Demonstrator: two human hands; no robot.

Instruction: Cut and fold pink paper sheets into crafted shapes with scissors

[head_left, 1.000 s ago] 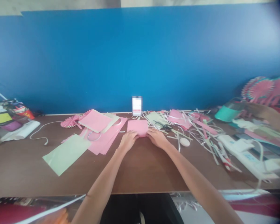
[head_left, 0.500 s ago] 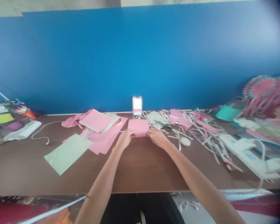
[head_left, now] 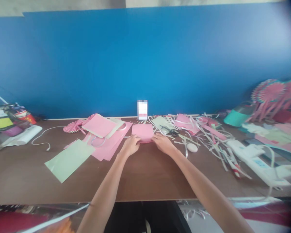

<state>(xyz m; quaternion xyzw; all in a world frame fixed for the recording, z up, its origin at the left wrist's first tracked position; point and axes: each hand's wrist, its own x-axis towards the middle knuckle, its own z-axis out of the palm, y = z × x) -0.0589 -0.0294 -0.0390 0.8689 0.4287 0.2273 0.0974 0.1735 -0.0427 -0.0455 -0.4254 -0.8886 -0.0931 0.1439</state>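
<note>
A small pink sheet of paper [head_left: 142, 131] lies on the brown table in front of me, its near edge between my two hands. My left hand [head_left: 133, 144] is closed on the near left corner, fingers bent over the edge. At the near right corner my right hand [head_left: 162, 142] grips the same sheet with its fingers pressed together. The near edge looks doubled or folded, though blur hides the detail. Just left lie larger pink sheets [head_left: 111, 145] with a roll of ribbon [head_left: 98, 141] on top.
A phone [head_left: 142, 110] stands against the blue wall. Paper strips, scissors [head_left: 172, 132] and a white oval object [head_left: 192, 148] lie to the right, before a white power strip [head_left: 249, 160]. Pink rosettes [head_left: 271, 90] are at far right. A pale green sheet [head_left: 69, 161] lies left.
The view has shifted very slightly. Both hands keep hold of the pink paper's near edge, with barely any movement of the fingers.
</note>
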